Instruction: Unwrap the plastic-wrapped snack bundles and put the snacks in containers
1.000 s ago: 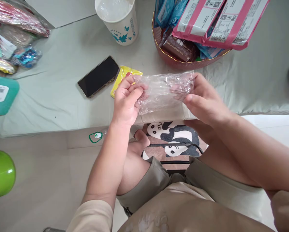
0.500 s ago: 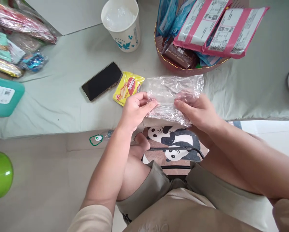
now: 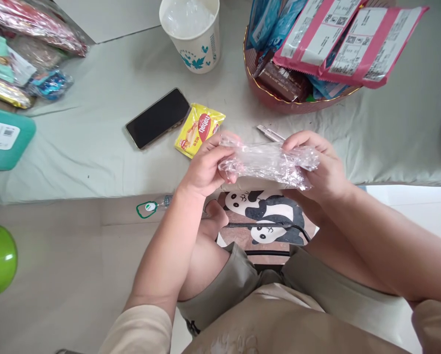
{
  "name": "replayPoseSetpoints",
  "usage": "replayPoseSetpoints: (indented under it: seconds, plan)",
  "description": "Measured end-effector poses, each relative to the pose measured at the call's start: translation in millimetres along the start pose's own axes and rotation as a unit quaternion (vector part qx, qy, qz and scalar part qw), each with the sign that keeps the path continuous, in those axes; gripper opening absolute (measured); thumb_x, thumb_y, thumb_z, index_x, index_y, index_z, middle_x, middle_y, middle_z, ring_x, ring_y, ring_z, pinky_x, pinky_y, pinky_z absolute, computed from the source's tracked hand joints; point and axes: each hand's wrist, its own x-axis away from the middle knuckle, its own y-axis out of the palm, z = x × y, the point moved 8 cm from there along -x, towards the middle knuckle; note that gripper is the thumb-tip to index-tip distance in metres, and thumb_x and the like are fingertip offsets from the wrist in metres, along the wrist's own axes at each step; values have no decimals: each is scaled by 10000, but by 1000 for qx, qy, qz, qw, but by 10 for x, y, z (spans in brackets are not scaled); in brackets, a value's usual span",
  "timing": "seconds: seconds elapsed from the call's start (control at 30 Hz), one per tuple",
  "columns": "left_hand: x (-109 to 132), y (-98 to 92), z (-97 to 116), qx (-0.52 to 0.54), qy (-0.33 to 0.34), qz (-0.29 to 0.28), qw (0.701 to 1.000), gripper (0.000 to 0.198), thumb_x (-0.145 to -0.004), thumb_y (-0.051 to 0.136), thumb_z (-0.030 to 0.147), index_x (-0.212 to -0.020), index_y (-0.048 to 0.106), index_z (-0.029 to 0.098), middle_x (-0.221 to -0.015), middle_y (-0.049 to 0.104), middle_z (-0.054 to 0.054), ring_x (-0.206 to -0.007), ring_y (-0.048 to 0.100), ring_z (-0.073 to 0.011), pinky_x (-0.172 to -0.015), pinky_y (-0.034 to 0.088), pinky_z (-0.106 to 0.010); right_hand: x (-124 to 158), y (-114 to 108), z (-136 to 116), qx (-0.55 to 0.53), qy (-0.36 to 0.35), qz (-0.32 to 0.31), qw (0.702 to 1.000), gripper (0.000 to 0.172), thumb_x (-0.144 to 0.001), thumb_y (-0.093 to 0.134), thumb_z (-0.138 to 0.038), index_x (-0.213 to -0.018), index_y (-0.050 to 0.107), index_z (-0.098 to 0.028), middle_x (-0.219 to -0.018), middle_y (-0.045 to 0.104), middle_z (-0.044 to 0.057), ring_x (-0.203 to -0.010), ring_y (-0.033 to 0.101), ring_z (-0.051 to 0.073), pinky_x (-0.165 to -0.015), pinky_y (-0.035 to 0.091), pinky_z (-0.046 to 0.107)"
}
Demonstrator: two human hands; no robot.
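Both hands grip a crumpled clear plastic bag [image 3: 268, 163]: left hand [image 3: 205, 169] closed on its left end, right hand [image 3: 321, 169] on its right end, near the yellow packet [image 3: 200, 130].

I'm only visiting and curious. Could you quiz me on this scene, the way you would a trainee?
1. What do the left hand and the right hand hold between them? A a spoon; B a crumpled clear plastic bag; C a green ball.
2. True or false: the dark phone lies beside the yellow snack packet.
3. Fill in: the pink-edged packets sit in the ___.
Key: 1 B; 2 true; 3 basket.
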Motion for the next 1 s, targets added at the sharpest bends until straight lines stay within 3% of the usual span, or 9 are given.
replayPoseSetpoints:
  seconds: [0.1, 0.2, 0.33, 0.4, 0.5, 0.57, 0.7, 0.9, 1.0]
  plan:
    - [-22, -61, 38, 0, 19, 17, 1000, 210, -781, 725, 367, -755, 598, 202, -580, 538, 37, -436, 553, -107, -410, 507, -230, 17, 13, -38, 54, -33, -49, 997, 268, -885, 589, -456, -744, 653, -238, -624, 582, 18, -527, 507, 157, -508, 397, 320]
    - [-52, -144, 26, -44, 49, 20, 998, 317, -895, 623, 524, -878, 647, 208, -723, 604, -10, -563, 623, -137, -514, 572, -278, 44, 47, -80, 183, -99, -88, 974, 374, -963, 526, -477, -753, 693, -217, -689, 631, 48, -626, 566, 174, -599, 457, 340]
    - [-77, -248, 43, -187, 158, 16, 969, 441, -806, 799, 398, -1195, 617, 297, -981, 645, -20, -776, 688, -173, -668, 609, -321, 59, 79, -61, 337, -155, -72, 926, 191, -918, 650, -363, -810, 709, -218, -907, 652, 69, -825, 638, 201, -793, 554, 380]
    - [-63, -273, 78, -257, 221, 22, 941, 481, -826, 786, 329, -1264, 589, 320, -1104, 640, -31, -895, 699, -192, -786, 616, -362, 79, 66, -112, 334, -190, -40, 922, 144, -877, 708, -356, -957, 724, -237, -1099, 638, 90, -1063, 655, 254, -978, 558, 442]
    - [-40, -202, 82, -318, 259, -6, 912, 468, -896, 715, 302, -1333, 550, 332, -1123, 630, -41, -935, 694, -207, -869, 604, -416, 85, 16, -178, 239, -187, -7, 953, 310, -898, 709, -413, -1162, 649, -260, -1274, 623, 102, -1292, 597, 275, -1170, 469, 480]
    - [-18, -105, 66, -338, 260, -37, 904, 513, -911, 712, 315, -1382, 508, 340, -1027, 625, -32, -876, 691, -209, -846, 605, -430, 52, 28, -128, 165, -119, -23, 979, 386, -906, 705, -475, -1208, 597, -260, -1265, 657, 96, -1254, 632, 258, -1124, 507, 452]
    - [40, 44, 78, -327, 263, -50, 906, 603, -896, 753, 423, -1418, 463, 342, -962, 613, -26, -844, 697, -225, -801, 607, -428, 53, 208, 90, 144, 44, -110, 982, 486, -826, 779, -468, -1210, 590, -239, -958, 703, 33, -837, 681, 199, -724, 560, 341]
    - [34, -58, 72, -252, 173, 35, 952, 611, -792, 806, 334, -1348, 553, 345, -1041, 650, -59, -885, 686, -226, -727, 585, -348, 55, 167, 85, 226, 42, -45, 972, 317, -799, 719, -268, -1103, 648, -210, -779, 669, -10, -611, 540, 134, -584, 423, 288]
    - [15, -150, 112, -259, 187, 63, 945, 560, -810, 757, 289, -1329, 559, 365, -1152, 638, -75, -1022, 685, -251, -716, 582, -328, 47, 230, 104, 241, 54, -94, 965, 210, -793, 707, -284, -979, 665, -196, -725, 649, -12, -611, 531, 135, -586, 411, 285]
